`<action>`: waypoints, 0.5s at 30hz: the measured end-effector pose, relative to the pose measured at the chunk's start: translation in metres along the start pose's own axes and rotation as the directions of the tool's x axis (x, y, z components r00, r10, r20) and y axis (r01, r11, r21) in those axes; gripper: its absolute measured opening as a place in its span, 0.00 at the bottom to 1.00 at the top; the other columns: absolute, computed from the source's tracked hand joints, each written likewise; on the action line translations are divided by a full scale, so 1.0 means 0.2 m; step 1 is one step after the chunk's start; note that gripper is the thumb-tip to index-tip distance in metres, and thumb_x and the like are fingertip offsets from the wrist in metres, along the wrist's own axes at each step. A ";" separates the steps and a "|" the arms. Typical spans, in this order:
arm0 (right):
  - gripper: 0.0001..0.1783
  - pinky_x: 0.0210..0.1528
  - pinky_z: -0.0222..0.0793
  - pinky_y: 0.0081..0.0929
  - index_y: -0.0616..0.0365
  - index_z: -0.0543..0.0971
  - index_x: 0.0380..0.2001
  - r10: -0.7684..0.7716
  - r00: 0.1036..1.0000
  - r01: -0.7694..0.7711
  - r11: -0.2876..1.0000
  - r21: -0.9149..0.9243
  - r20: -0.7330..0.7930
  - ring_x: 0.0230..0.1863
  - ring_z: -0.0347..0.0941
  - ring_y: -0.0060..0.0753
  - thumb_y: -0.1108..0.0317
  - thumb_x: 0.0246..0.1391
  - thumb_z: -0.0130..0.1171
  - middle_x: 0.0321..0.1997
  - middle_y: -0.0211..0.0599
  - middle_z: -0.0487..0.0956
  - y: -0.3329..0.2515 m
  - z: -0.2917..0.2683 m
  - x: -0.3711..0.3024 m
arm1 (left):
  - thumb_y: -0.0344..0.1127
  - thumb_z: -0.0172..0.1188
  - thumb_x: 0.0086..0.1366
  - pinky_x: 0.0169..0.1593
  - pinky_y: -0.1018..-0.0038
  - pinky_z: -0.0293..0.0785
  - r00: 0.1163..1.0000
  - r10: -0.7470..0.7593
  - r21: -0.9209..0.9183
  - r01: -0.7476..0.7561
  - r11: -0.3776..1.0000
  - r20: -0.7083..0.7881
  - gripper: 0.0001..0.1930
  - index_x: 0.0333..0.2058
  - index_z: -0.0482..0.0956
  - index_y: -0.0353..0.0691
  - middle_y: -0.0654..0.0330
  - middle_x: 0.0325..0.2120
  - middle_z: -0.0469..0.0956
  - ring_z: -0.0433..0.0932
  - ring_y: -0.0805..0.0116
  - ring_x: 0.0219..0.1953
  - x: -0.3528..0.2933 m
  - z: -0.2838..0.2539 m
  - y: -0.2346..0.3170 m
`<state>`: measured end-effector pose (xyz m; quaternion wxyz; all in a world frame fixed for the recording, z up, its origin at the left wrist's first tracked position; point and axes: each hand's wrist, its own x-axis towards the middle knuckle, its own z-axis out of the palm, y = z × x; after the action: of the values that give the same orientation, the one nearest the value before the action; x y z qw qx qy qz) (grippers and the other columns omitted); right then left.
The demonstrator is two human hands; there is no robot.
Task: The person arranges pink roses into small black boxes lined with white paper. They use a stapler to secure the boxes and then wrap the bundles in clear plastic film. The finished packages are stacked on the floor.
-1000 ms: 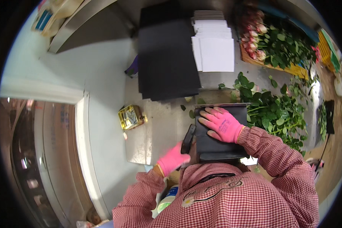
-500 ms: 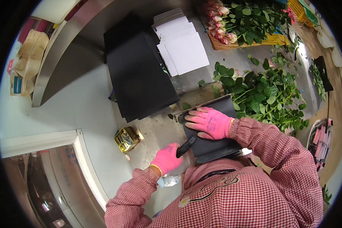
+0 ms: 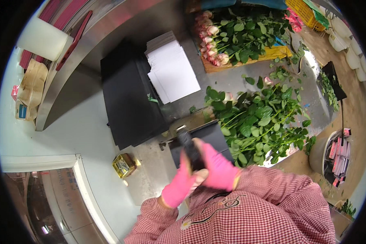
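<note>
My left hand [image 3: 179,185], in a pink glove, is closed on a black stapler [image 3: 190,148], whose metal-tipped end points away from me. My right hand [image 3: 218,167], gloved the same way, is curled against the stapler's other side; motion blurs both hands. Beneath them lies a black sheet [image 3: 209,138] on the metal table, against a low metal edge [image 3: 199,127]. Leafy rose stems [image 3: 256,118] rest just right of the sheet.
A black sheet stack [image 3: 130,97] and white papers [image 3: 175,77] lie at the back left. Roses [image 3: 244,36] cover a board behind. An open gold tin [image 3: 124,166] holds small metal pieces at left. A white bin [image 3: 319,156] stands at right.
My right hand has lifted off the black sheet and come to the stapler. My left hand has brought the stapler rightward, over the sheet. The view has shifted.
</note>
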<state>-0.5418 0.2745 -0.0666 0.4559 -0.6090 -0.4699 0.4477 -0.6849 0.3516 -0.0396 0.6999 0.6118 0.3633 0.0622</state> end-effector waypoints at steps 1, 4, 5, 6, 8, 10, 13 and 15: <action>0.45 0.60 0.66 0.38 0.63 0.61 0.62 0.066 0.998 -0.067 0.995 -0.075 -0.012 0.57 0.71 0.53 0.65 0.39 0.67 0.53 0.59 0.72 0.00 -0.18 -0.03 | 0.50 0.67 0.58 0.65 0.61 0.59 0.995 0.011 0.280 -0.039 0.959 0.099 0.46 0.65 0.54 0.29 0.45 0.61 0.63 0.61 0.51 0.63 0.05 0.02 -0.03; 0.33 0.47 0.73 0.40 0.58 0.72 0.53 0.410 0.880 -0.266 0.843 -0.467 0.239 0.44 0.78 0.48 0.62 0.40 0.64 0.41 0.51 0.80 0.12 -0.72 -0.10 | 0.47 0.68 0.53 0.70 0.52 0.47 0.942 0.045 0.829 -0.315 0.463 0.333 0.47 0.64 0.55 0.30 0.39 0.63 0.58 0.53 0.40 0.67 0.10 0.12 -0.11; 0.30 0.47 0.73 0.41 0.59 0.74 0.50 0.592 0.746 -0.315 0.718 -0.621 0.305 0.44 0.78 0.49 0.61 0.40 0.63 0.38 0.49 0.80 0.14 -0.82 -0.09 | 0.44 0.69 0.51 0.69 0.51 0.48 0.933 0.087 0.842 -0.352 0.409 0.348 0.45 0.62 0.58 0.30 0.38 0.62 0.59 0.55 0.39 0.66 0.10 0.14 -0.14; 0.30 0.47 0.73 0.42 0.59 0.74 0.50 0.667 0.650 -0.227 0.627 -0.745 0.363 0.44 0.79 0.49 0.59 0.42 0.62 0.37 0.49 0.81 0.17 -0.87 -0.05 | 0.44 0.70 0.51 0.69 0.52 0.48 0.933 0.051 0.850 -0.346 0.398 0.356 0.44 0.62 0.58 0.31 0.39 0.61 0.59 0.55 0.39 0.66 0.10 0.15 -0.14; 0.27 0.45 0.73 0.43 0.59 0.77 0.47 0.730 0.468 -0.074 0.594 -0.801 0.498 0.42 0.79 0.49 0.57 0.43 0.61 0.36 0.49 0.81 0.21 -0.84 0.06 | 0.43 0.70 0.50 0.69 0.52 0.48 0.934 -0.009 0.870 -0.330 0.367 0.358 0.44 0.62 0.59 0.32 0.42 0.61 0.59 0.56 0.40 0.66 0.12 0.16 -0.08; 0.24 0.44 0.74 0.44 0.59 0.80 0.43 0.755 0.377 0.033 0.567 -0.823 0.536 0.42 0.79 0.49 0.56 0.44 0.60 0.37 0.48 0.82 0.21 -0.79 0.15 | 0.42 0.70 0.49 0.68 0.53 0.49 0.933 0.005 0.861 -0.334 0.384 0.360 0.43 0.61 0.60 0.33 0.43 0.60 0.60 0.56 0.41 0.65 0.12 0.17 -0.10; 0.26 0.45 0.74 0.44 0.57 0.78 0.47 0.612 0.530 0.162 0.607 -0.778 0.587 0.44 0.79 0.50 0.56 0.44 0.59 0.37 0.48 0.82 0.29 -0.80 0.13 | 0.41 0.70 0.48 0.67 0.53 0.50 0.931 0.004 0.854 -0.336 0.397 0.365 0.43 0.61 0.61 0.34 0.43 0.58 0.60 0.56 0.42 0.65 0.12 0.15 -0.10; 0.27 0.44 0.74 0.44 0.59 0.77 0.47 0.547 0.602 0.209 0.595 -0.776 0.581 0.43 0.79 0.50 0.54 0.44 0.60 0.37 0.47 0.82 0.31 -0.81 0.08 | 0.41 0.70 0.48 0.67 0.53 0.50 0.928 0.000 0.854 -0.342 0.392 0.372 0.42 0.60 0.62 0.34 0.44 0.58 0.61 0.55 0.41 0.65 0.12 0.16 -0.10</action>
<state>-0.3723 0.2601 -0.0986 -0.1618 -0.5320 -0.6940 0.4573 -0.6563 0.3340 -0.0693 0.2932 0.9278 0.1568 -0.1694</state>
